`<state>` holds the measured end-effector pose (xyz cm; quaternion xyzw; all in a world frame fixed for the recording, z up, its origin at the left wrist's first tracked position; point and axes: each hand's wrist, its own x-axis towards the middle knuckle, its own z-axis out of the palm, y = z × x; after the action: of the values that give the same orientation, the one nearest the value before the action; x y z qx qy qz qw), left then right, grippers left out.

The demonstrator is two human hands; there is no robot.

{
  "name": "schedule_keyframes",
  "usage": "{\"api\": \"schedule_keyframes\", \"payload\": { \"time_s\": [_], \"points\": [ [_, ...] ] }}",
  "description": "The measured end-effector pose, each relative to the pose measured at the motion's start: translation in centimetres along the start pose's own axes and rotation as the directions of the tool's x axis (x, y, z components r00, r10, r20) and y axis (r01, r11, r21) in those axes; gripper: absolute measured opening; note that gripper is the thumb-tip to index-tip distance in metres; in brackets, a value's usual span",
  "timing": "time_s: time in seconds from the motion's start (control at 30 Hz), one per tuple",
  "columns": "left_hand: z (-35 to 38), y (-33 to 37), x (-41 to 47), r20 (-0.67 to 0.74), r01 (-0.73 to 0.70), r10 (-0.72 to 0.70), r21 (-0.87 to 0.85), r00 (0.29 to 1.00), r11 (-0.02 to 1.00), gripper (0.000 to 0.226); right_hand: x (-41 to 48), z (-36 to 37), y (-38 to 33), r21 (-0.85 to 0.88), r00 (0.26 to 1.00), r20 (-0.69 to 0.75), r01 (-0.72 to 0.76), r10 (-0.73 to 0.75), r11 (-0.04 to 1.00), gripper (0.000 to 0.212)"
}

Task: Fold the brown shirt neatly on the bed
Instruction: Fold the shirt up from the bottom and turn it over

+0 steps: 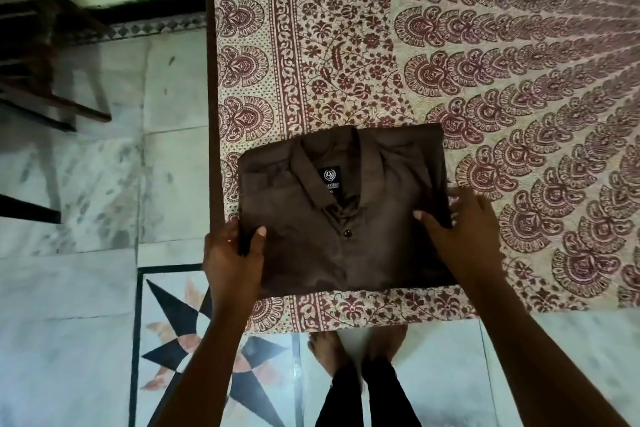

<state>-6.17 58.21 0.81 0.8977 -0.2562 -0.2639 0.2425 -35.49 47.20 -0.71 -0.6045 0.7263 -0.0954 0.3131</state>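
Observation:
The brown shirt [332,218] lies folded into a neat rectangle at the near left corner of the bed [485,80], collar and black neck label facing up, one button showing. My left hand [232,253] grips its left edge, thumb on top and fingers underneath. On the opposite side, my right hand [464,222] holds the right edge the same way, thumb pressed on the fabric.
The bed carries a cream sheet printed with maroon floral and paisley patterns. Its dark frame edge [209,80] runs along the left. Marble floor with a black star inlay [194,347] lies below left. Dark wooden furniture legs [52,80] stand at far left. My bare feet [360,350] touch the bed's foot.

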Motion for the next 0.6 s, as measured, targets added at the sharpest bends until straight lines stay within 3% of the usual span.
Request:
{"api": "schedule_keyframes", "payload": {
  "time_s": [0.13, 0.27, 0.43, 0.6],
  "points": [
    [0.7, 1.1, 1.2, -0.008, 0.036, -0.037, -0.135, 0.999, 0.99, 0.052, 3.4, 0.7, -3.1, -0.004, 0.989, -0.092, 0.12, -0.119, 0.993, 0.057],
    [1.1, 1.1, 1.8, -0.066, 0.041, -0.048, -0.099, 0.997, 0.994, 0.028, 6.9, 1.5, -4.5, -0.088, 0.992, 0.084, 0.102, -0.094, 0.991, 0.045],
    [0.8, 1.1, 2.1, -0.072, 0.038, -0.049, -0.146, 0.996, 0.989, 0.02, 6.8, 0.8, -4.2, 0.08, 0.995, -0.051, 0.095, -0.091, 0.992, 0.036],
    [0.8, 1.6, 2.7, -0.039, 0.035, -0.04, -0.107, 0.998, 0.994, 0.022, 6.8, 1.0, -3.6, 0.242, 0.998, -0.051, 0.051, -0.04, 0.969, 0.031]
  ]
}}
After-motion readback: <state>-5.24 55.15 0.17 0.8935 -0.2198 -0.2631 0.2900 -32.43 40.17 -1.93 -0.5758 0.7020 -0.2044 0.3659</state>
